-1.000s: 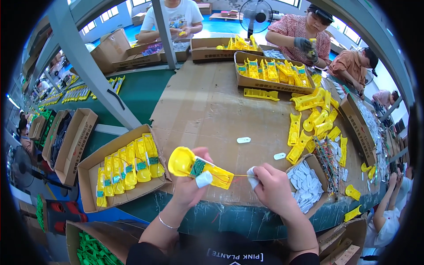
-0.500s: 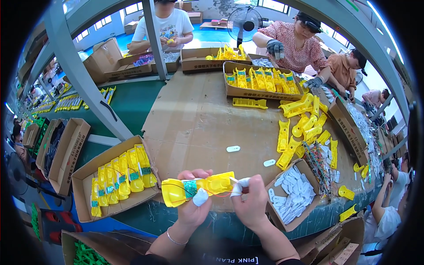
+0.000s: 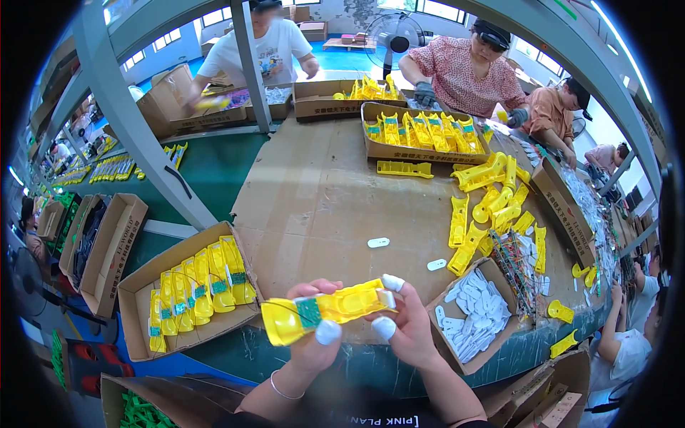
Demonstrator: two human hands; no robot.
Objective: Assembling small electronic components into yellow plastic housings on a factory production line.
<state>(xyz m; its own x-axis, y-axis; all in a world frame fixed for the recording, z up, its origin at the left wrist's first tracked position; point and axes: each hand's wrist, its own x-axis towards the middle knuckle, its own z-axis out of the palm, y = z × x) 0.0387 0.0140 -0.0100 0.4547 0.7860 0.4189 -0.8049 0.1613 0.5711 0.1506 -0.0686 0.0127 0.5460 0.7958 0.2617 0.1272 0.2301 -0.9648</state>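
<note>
My left hand (image 3: 314, 351) grips a yellow plastic housing (image 3: 349, 302) from below and behind, fingers wrapped round it. A green circuit board (image 3: 308, 312) sits inside its wider left part, with a dark wire at the left end. White covers wrap some of my fingertips. At the housing's narrow right end is my right hand (image 3: 414, 329), thumb and forefinger spread apart. Its forefinger is close to the end's upper corner; whether it touches is unclear. On my left, a cardboard box (image 3: 135, 317) holds several similar housings (image 3: 187, 289) with boards and wires.
A box of white flat plastic pieces (image 3: 474, 307) stands at my right, beside bundled wires (image 3: 510, 267). Loose yellow housings (image 3: 467, 246) lie beyond. Two white pieces (image 3: 378, 242) rest on the cardboard-covered table (image 3: 307, 207). Co-workers (image 3: 467, 78) work across it; a metal post (image 3: 146, 121) rises at left.
My right hand has gone from a closed pinch at the housing's right end to spread fingers. The red wire that looped below the housing no longer shows there. Co-workers' hands have shifted.
</note>
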